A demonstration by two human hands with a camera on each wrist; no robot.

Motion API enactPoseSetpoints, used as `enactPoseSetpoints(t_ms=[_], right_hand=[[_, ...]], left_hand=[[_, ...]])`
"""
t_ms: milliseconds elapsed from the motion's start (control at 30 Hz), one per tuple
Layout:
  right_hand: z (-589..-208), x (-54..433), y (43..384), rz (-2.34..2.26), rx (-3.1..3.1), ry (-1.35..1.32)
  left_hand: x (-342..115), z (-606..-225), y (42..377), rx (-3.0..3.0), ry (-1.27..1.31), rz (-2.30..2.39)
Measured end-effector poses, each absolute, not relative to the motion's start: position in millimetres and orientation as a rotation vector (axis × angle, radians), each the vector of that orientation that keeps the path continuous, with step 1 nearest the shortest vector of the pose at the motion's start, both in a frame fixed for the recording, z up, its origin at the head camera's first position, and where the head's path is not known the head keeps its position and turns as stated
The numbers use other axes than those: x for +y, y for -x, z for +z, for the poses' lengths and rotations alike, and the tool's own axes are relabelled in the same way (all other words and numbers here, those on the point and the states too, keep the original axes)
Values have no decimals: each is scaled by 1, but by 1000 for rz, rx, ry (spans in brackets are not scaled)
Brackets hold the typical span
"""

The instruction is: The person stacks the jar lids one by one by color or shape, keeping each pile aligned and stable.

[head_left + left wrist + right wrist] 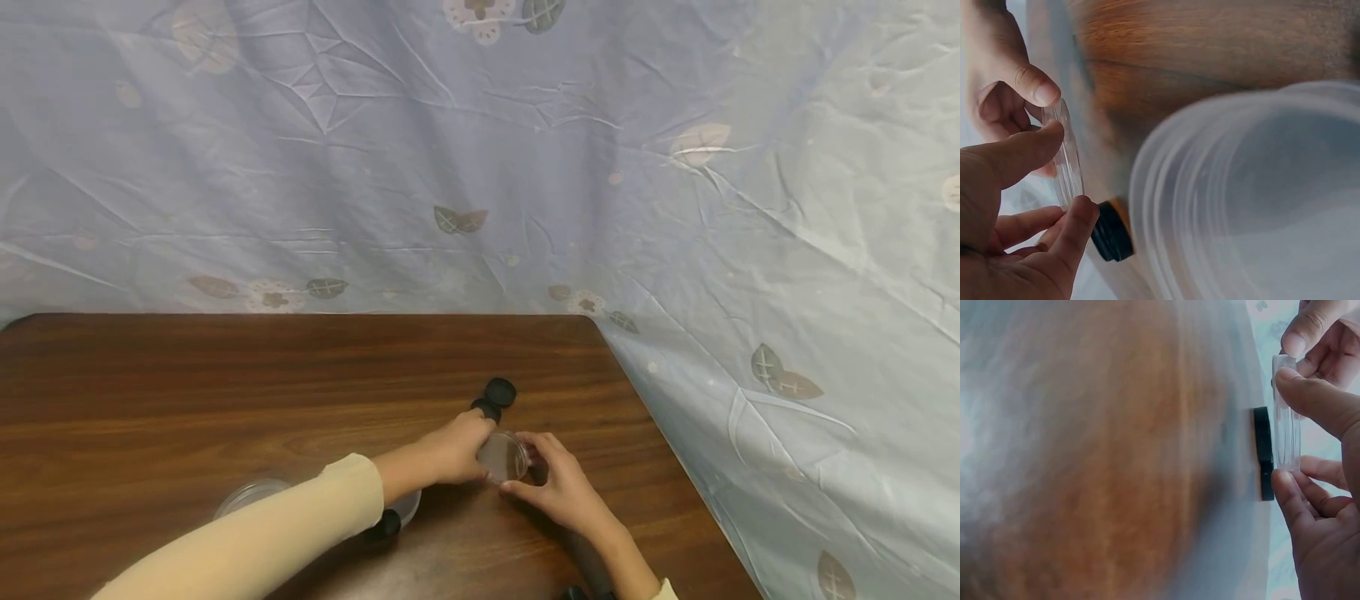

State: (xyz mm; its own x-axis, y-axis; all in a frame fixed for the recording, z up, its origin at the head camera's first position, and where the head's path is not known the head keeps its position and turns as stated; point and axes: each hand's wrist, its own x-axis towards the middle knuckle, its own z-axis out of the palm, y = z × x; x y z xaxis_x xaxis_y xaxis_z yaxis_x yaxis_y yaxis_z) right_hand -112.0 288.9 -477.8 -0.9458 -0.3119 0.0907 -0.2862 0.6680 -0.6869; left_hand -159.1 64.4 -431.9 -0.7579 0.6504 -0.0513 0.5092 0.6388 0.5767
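A clear, round, shallow dish is held on edge between both hands above the table. My left hand pinches its left side, thumb and fingertips on the rim. My right hand grips the opposite side between thumb and fingers. Seen edge-on in the left wrist view, the dish shows several thin clear layers; whether these are separate pieces I cannot tell. Just beyond the left hand lie two black round caps, side by side. The right wrist view shows the dish in front of the black caps.
Clear round plastic containers stand on the table, partly hidden under the left forearm; they loom large in the left wrist view. The brown wooden table ends at a patterned cloth behind and on the right.
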Motion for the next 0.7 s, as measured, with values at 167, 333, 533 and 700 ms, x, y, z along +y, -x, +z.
enactPoseSetpoints(t_ms=[167, 333, 533, 700], right_hand=[[-472, 285, 114, -1213, 2833, 586], [-465, 278, 113, -1244, 2849, 652], [-455, 265, 112, -1220, 2844, 722], [-448, 253, 113, -1226, 2791, 774]], left_hand=[[55, -427, 159, 2608, -1012, 892], [44, -420, 158, 2610, -1048, 958], [27, -414, 153, 2615, -1058, 948], [14, -409, 149, 2617, -1068, 928]])
